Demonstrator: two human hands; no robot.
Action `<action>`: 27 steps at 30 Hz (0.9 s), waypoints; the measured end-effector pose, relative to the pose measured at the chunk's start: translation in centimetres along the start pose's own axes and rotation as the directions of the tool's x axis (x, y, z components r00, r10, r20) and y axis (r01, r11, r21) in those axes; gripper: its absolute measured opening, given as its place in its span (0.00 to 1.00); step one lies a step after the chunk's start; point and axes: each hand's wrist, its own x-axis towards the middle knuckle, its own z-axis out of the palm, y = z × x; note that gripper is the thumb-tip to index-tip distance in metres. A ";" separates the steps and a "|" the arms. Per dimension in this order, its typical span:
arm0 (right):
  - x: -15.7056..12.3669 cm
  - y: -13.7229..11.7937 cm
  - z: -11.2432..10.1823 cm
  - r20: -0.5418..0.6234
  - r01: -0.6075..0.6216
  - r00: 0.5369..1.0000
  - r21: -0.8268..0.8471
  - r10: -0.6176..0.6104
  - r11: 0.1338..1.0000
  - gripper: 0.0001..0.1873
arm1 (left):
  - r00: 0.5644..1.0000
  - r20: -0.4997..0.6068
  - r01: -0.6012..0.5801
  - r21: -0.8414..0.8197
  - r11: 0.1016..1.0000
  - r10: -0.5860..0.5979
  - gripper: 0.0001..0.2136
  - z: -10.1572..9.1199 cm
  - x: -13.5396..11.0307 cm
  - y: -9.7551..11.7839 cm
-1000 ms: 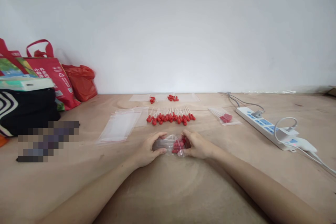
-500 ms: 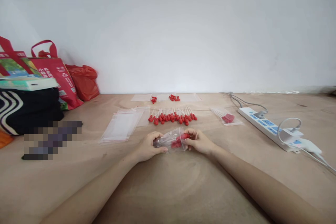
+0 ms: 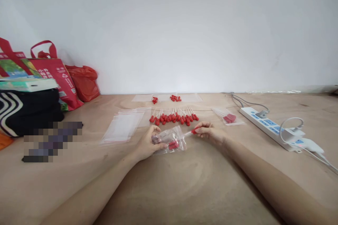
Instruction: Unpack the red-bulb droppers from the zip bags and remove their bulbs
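Observation:
My left hand (image 3: 151,142) is closed on the left part of a clear zip bag (image 3: 169,135), which has some red-bulbed droppers inside. My right hand (image 3: 208,132) pinches a dropper (image 3: 188,134) by its red bulb. The clear stem points left, its end at the right side of the bag; whether the tip lies inside I cannot tell. Behind both hands lies a row of several more droppers (image 3: 173,116), bulbs toward me. A stack of flat clear zip bags (image 3: 123,126) is left of the row, and a filled bag of droppers (image 3: 229,117) is to its right.
Loose red bulbs (image 3: 175,97) lie on flat bags near the wall. On the right stands a white power strip (image 3: 266,123) with plugs and cables. Shopping bags (image 3: 55,77), a black cloth item (image 3: 31,109) and a blurred-out dark object (image 3: 52,142) occupy the left.
My right hand has moved right and slightly up, away from the bag, with a dropper now stretched out between them. The bag in my left hand has turned a little.

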 end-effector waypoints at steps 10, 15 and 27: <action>3.5 1.3 -4.9 -0.548 0.260 0.714 -0.371 -0.436 0.891 0.16 | 0.859 -0.134 -0.295 0.659 0.692 0.494 0.14 -0.3 -0.9 0.5; 4.9 1.6 -3.0 -0.528 0.240 0.660 -0.526 -0.535 0.816 0.14 | 0.902 -0.006 -0.340 0.605 0.720 0.431 0.10 0.4 -1.5 0.3; 4.7 2.3 -2.3 -0.190 0.141 0.810 -0.856 -0.555 0.498 0.29 | 0.929 0.020 -0.321 0.536 0.781 0.368 0.10 0.4 -1.3 0.3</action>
